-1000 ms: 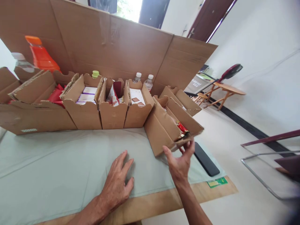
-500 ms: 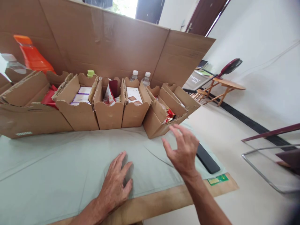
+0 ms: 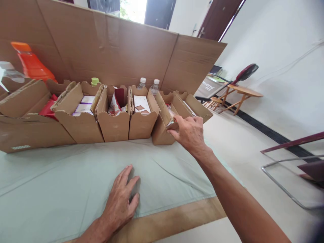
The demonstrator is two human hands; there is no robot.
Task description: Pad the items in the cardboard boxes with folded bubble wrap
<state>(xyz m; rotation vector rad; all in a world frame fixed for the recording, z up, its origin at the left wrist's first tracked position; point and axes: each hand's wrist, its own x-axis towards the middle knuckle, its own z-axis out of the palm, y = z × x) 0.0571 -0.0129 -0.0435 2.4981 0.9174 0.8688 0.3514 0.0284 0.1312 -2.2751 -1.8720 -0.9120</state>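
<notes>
Okay, the angled cardboard box (image 3: 162,133) has shifted: a second ago its front stuck out toward the near edge, now it sits back, front nearly level with the row. Right hand (image 3: 189,135) let go in between and is on it again, thumb against the outside of the front wall, other fingers hooked over the rim, so they look clamped on the cardboard; inner fingertips hidden. Reads as the box being repositioned, nearly in line. It stands just right of the box with a white card (image 3: 141,126), another open box (image 3: 202,109) on its far side; contents mostly covered by the hand. Left hand (image 3: 121,197) hasn't really moved, rests on the cloth, fingers apart, nothing held. Surface: pale green cloth (image 3: 63,179), a bit creased, brown strip (image 3: 172,219) showing along the near edge. Tall cardboard panel (image 3: 126,50) stands behind the row, orange bottle (image 3: 35,65) at left. Room: white wall (image 3: 283,74), dark red door (image 3: 217,20), small wooden table (image 3: 246,91) at right, pale floor (image 3: 243,148).
</notes>
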